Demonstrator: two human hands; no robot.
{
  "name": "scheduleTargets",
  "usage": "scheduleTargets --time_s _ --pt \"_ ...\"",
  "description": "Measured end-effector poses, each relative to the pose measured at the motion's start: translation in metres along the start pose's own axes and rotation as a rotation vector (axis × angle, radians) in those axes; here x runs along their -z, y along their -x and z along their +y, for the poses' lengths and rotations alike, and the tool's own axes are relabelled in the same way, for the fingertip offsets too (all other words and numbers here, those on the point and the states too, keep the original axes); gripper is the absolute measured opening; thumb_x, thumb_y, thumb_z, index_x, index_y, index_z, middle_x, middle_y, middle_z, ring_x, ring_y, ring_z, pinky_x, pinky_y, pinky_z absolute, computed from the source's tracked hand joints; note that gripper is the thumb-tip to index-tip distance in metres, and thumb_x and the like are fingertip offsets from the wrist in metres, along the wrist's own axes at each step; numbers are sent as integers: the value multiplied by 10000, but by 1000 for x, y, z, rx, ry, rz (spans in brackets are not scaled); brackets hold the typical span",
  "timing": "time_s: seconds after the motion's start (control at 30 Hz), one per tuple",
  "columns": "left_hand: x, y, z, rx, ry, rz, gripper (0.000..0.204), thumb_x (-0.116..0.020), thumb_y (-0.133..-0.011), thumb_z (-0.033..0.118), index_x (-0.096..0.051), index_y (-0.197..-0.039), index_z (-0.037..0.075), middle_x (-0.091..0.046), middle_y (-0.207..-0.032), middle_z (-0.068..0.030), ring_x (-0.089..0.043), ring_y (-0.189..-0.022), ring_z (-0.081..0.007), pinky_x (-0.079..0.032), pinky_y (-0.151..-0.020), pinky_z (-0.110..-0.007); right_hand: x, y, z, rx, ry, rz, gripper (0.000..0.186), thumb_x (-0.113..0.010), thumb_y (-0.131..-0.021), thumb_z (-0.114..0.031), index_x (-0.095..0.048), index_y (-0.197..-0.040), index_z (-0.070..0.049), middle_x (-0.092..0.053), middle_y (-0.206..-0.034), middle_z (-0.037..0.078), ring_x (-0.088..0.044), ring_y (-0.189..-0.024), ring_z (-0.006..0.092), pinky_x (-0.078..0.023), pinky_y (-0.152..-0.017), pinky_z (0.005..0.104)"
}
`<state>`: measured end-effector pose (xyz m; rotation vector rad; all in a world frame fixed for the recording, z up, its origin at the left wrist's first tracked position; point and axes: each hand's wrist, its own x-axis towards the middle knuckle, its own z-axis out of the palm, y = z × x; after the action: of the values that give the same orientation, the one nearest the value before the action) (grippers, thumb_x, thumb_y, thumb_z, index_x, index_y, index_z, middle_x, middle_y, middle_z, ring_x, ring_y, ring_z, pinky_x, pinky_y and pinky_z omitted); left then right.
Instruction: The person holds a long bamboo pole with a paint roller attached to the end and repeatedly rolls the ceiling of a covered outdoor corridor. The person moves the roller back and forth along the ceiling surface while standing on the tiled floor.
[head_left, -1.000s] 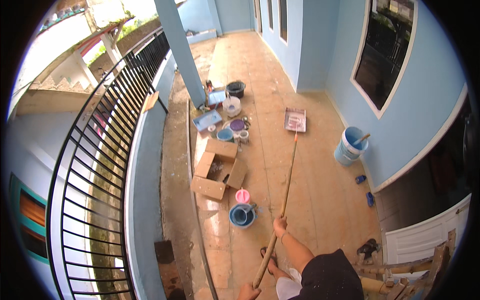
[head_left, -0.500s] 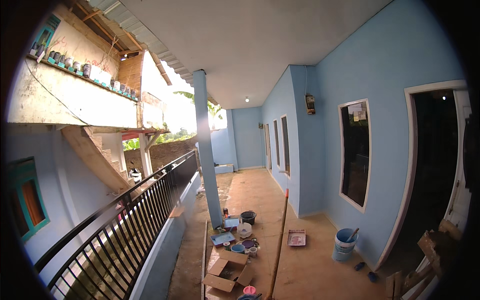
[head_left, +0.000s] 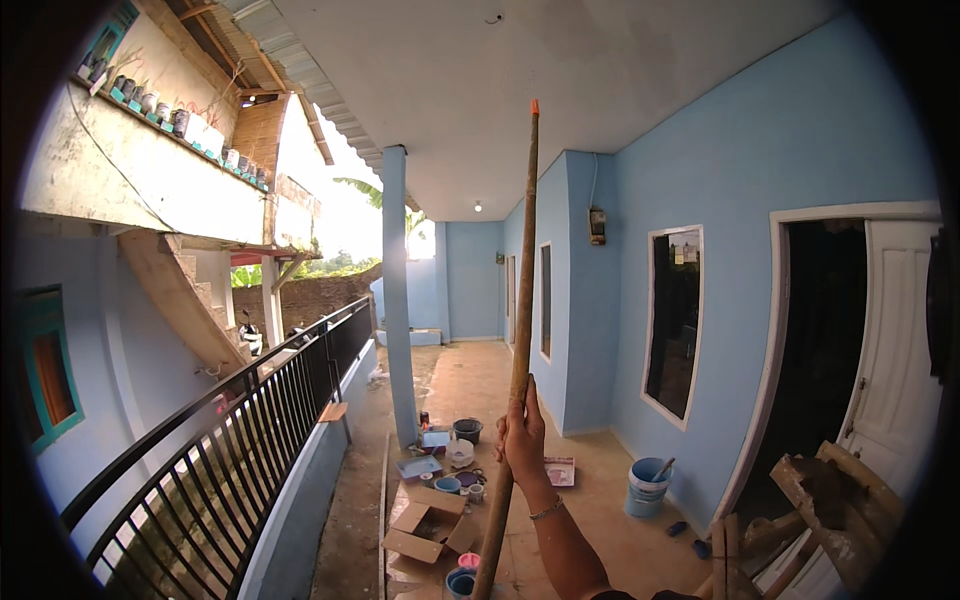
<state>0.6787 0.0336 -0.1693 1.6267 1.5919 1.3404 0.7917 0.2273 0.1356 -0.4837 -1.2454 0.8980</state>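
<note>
My right hand (head_left: 522, 440) is wrapped round a long wooden pole (head_left: 526, 260), with one finger stretched up along it. The pole leans slightly right, its orange tip (head_left: 535, 106) high up against the pale ceiling (head_left: 640, 70). Whether anything is fixed on that tip cannot be made out. The pole's lower end runs out of the picture at the bottom. My right forearm, with a bracelet (head_left: 547, 510) at the wrist, enters from the lower edge. My left hand is out of view.
A blue-white paint bucket (head_left: 648, 488) stands by the right wall, near sandals (head_left: 690, 540). An open cardboard box (head_left: 415, 530), paint trays (head_left: 418, 467) and pots lie left of the pole. A black railing (head_left: 230, 420) runs along the left; wooden trestles (head_left: 830, 500) stand lower right.
The pole has risen, its orange tip going from mid-picture up toward the ceiling. My right hand and forearm have come into view on it. The view has turned slightly right.
</note>
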Motion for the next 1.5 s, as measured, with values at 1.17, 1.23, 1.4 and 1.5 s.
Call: scheduleTargets --time_s 1.17,1.23,1.4,1.5 --pt "-75 -64 85 -309 6 159 258 -700 -877 179 -613 -1007 -27 -638 -752 -262 -635 -699 -456 -484 -602 -503 48 -82 -75 111 154 -25 572 -399 -1111 -286 -173 -1631 -212 -429 -666 -23 -388 -427 46 -396 -356 235" --pt "-85 -39 66 -207 22 160 259 -709 -875 190 -618 -1003 -16 -649 -764 -265 -640 -686 -454 -485 -594 -498 50 -51 -67 123 202 -17 579 -395 -1111 -278 -157 -1634 -204 -421 -659 -23 -384 -429 41 -391 -356 230" --pt "-108 18 4 -233 90 90 289 -731 -875 212 -616 -1055 18 -638 -728 -214 -624 -611 -385 -481 -541 -479 56 13 -62 156 181 -42 554 -369 -1115 -232 -174 -1633 -206 -440 -661 -10 -391 -427 39 -399 -364 225" --pt "-130 26 -34 -76 247 13 301 -733 -875 218 -617 -1074 25 -618 -709 -180 -608 -593 -335 -488 -535 -475 56 24 -60 148 161 -36 565 -371 -1113 -227 -155 -1635 -199 -426 -658 -15 -384 -431 38 -396 -364 222"
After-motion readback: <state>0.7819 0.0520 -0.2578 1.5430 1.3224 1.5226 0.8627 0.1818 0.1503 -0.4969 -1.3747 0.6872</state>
